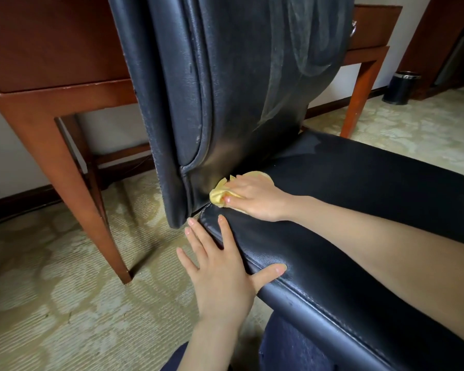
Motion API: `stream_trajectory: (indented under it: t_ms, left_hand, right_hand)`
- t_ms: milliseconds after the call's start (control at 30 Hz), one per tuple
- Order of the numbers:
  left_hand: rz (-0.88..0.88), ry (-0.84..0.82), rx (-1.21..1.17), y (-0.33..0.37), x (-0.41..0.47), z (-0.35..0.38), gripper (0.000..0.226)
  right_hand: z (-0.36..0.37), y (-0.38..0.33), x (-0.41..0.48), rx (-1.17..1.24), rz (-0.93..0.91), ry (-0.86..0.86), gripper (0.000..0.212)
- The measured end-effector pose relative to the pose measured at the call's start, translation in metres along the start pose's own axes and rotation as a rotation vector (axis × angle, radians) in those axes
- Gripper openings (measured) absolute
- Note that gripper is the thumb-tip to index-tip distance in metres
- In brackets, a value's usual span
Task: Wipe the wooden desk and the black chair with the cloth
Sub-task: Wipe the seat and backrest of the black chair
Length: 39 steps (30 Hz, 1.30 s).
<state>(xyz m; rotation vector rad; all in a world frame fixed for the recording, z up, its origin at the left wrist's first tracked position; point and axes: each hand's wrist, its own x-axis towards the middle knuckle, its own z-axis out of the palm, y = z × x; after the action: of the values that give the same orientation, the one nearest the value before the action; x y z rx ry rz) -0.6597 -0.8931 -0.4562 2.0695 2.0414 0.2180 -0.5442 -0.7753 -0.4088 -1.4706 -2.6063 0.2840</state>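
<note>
The black leather chair (346,188) fills the middle of the view, its backrest rising to the top with damp wipe streaks on it. My right hand (255,199) presses a bunched yellow cloth (220,195) into the seam where the seat meets the backrest, fingers curled over the cloth. My left hand (220,269) rests on the seat's left edge with straight spread fingers, thumb on top of the leather. The wooden desk (51,84) stands behind the chair, its top out of view.
A patterned pale green carpet (65,303) covers the floor. The desk's left leg (91,210) stands close to the chair's left side. A small black bin (401,88) sits at the back right by dark wooden furniture. My dark-clothed knee shows at the bottom.
</note>
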Motion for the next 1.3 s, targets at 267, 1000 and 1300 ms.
stream_trajectory:
  t_ms: [267,1000,1300]
  left_hand:
    - [-0.041,0.056,-0.134,0.004,-0.012,0.007,0.118]
    - [0.049,0.03,-0.105,-0.029,0.034,-0.006,0.111]
    - [0.031,0.012,0.131,-0.019,0.078,-0.043,0.103]
  right_hand:
    - [0.0,-0.027,-0.002,0.189,-0.073,-0.069,0.039]
    - [-0.11,0.097,-0.179,1.453,0.686,0.678,0.043]
    - [-0.1,0.153,-0.249,1.384,0.82,0.838,0.046]
